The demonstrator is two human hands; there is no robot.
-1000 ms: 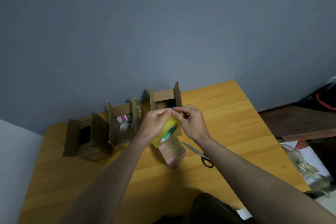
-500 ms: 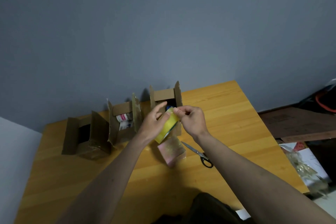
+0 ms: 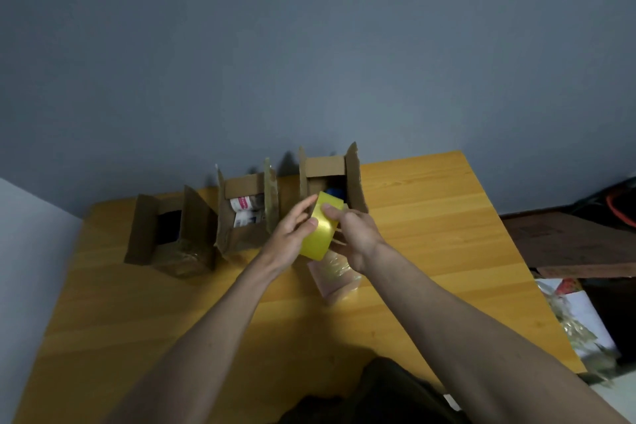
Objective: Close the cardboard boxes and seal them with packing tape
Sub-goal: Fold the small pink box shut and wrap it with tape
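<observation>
A: Three brown cardboard boxes stand open in a row along the far edge of the yellow wooden table (image 3: 430,237): the left box (image 3: 172,234), the middle box (image 3: 246,217) and the right box (image 3: 330,179), all with flaps up.

B: And the tape?

A: The yellow roll of packing tape (image 3: 318,231) is held up between both hands, just in front of the right box. The left hand (image 3: 292,234) cradles its left side, thumb on the outer band; the right hand (image 3: 351,234) grips the right side, its thumb pressing near the roll's top.

B: Anything beneath?

A: A small pinkish box wrapped in clear tape (image 3: 335,277) lies on the table under the hands, probably already sealed, though the blur makes that uncertain.
</observation>
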